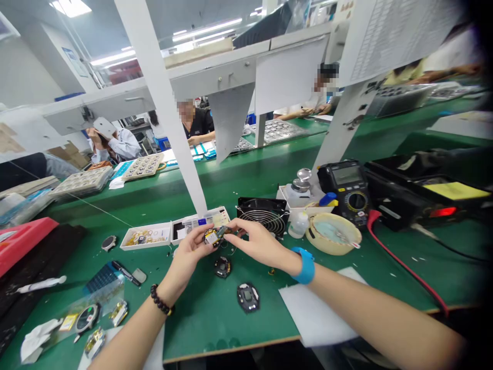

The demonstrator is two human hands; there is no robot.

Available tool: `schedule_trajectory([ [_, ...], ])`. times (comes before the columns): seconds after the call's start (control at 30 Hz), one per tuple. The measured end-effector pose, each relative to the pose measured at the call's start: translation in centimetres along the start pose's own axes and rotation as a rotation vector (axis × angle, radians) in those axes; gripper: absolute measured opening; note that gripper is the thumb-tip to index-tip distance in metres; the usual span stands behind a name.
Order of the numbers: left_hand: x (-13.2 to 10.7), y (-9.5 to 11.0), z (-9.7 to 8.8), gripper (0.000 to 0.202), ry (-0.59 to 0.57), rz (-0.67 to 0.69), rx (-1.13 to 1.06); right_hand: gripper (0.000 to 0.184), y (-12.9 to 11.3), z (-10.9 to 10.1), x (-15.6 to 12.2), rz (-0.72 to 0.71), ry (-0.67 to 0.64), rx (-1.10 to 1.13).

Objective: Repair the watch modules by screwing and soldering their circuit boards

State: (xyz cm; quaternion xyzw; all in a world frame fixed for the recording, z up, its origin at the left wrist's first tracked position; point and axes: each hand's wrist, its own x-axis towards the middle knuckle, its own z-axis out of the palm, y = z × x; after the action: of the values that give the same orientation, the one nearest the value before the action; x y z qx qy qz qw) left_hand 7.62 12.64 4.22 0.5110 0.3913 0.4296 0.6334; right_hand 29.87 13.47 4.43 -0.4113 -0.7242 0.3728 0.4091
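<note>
Between both hands, above the green bench, is a small round watch module (211, 237) with a yellow and silver face. My left hand (191, 250) grips its left side between thumb and fingers. My right hand (254, 241) reaches in from the right, thumb and forefinger pinched at the module's upper right edge; whether they hold a separate small part is too fine to see. Just below lies a dark round watch part (222, 267). Nearer the front edge rests a black watch back housing (248, 297).
Behind the hands stand white parts trays (146, 237), a black fan (263, 211), a small bottle (299, 225) and a cream bowl (333, 234). A multimeter (346, 190) is at right. Watch pieces, including a round watch (87, 317), lie at left. Co-workers sit across the bench.
</note>
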Motion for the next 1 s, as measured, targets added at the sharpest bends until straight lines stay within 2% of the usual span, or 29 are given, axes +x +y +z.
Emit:
schedule_trajectory([
  [0.23, 0.1, -0.4, 0.1, 0.073, -0.046, 0.058, 0.045, 0.013, 0.2, 0.2, 0.0, -0.004, 0.010, -0.014],
  [0.43, 0.2, -0.7, 0.0, 0.068, -0.010, 0.079, 0.136, 0.012, 0.4, 0.7, -0.3, 0.017, -0.006, 0.008],
  [0.63, 0.0, -0.3, 0.6, 0.070, -0.019, 0.062, 0.134, 0.022, 0.4, 0.7, -0.2, 0.026, -0.030, 0.064],
  [0.8, -0.2, -0.2, 0.9, 0.070, -0.034, 0.076, 0.165, 0.002, 0.4, 0.7, -0.1, -0.091, -0.014, 0.013],
  [1.0, -0.4, -0.2, 0.8, 0.070, -0.012, 0.069, 0.275, 0.009, 1.1, 0.9, -0.5, -0.293, 0.103, -0.195],
])
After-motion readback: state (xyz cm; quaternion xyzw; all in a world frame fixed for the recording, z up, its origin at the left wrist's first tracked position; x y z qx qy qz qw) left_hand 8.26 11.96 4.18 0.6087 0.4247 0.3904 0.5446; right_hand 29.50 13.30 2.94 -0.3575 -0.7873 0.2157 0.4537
